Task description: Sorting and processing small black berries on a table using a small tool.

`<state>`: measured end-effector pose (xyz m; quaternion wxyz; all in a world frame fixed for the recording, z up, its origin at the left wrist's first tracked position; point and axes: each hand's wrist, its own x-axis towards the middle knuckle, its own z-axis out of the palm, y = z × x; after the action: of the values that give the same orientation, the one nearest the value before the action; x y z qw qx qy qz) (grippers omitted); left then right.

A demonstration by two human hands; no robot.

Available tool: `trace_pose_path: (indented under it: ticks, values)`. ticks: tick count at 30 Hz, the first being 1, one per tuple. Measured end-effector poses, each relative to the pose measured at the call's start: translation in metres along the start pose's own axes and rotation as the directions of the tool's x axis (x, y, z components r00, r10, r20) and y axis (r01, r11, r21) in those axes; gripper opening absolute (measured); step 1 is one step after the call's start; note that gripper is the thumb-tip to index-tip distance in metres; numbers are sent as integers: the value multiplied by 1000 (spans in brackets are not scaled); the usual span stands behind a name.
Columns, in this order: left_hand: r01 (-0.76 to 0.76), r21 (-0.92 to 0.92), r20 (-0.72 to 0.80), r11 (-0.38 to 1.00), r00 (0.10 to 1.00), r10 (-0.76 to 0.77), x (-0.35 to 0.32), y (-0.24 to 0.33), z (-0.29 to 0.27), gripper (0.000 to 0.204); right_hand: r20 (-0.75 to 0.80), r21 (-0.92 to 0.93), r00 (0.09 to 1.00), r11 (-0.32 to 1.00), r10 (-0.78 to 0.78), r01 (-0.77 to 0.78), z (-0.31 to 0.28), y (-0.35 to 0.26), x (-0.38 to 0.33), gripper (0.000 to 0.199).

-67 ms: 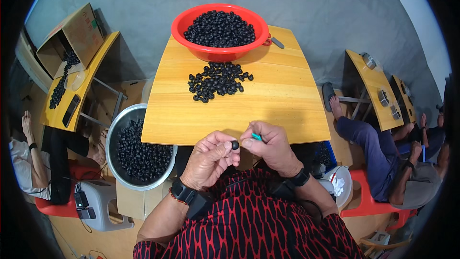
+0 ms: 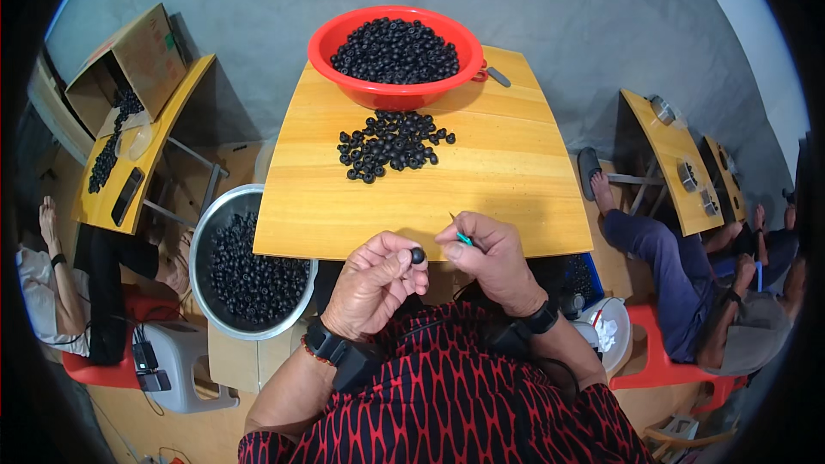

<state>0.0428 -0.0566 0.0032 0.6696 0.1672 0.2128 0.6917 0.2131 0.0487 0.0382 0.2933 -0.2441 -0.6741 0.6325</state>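
Observation:
Pinched between the thumb and fingers of my left hand is a small round black bead. Just right of it, my right hand is closed around a slim tool with a green part and a thin pointed end; most of it is hidden by the fingers. The two hands are apart, at the near edge of the wooden table. Beyond them lies a loose pile of black beads, some showing holes. Behind the pile stands a red basin heaped with the same beads.
A metal bowl of black beads stands below the table's left edge. A grey object lies by the red basin. Below right are a blue crate and a white bucket. People sit at side tables left and right.
My right hand has turned slightly, so the green tool's thin end now shows above the fingers. The bead in my left hand has shifted slightly up and left.

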Motion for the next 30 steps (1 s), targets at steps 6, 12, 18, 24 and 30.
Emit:
trace_pose_path:
  ticks: [6,12,18,24,30]
  values:
    - [-21,-43,-8,999,1000,21,1,1,0,11,29,-56,999,998,-37,39,-1,-2,-5,16]
    - [-74,-67,-31,995,997,72,2,3,-5,10,158,-305,958,911,-239,278,4,-3,-1,17]
    - [-82,-75,-52,994,996,78,2,2,-4,8,155,-379,943,863,-296,333,7,0,-1,18]
    - [-79,-48,-46,996,996,77,1,2,-5,9,155,-418,940,842,-304,341,6,2,-1,19]
    - [-90,-45,-41,995,995,88,2,1,-7,9,160,-428,939,836,-304,344,6,0,-1,20]
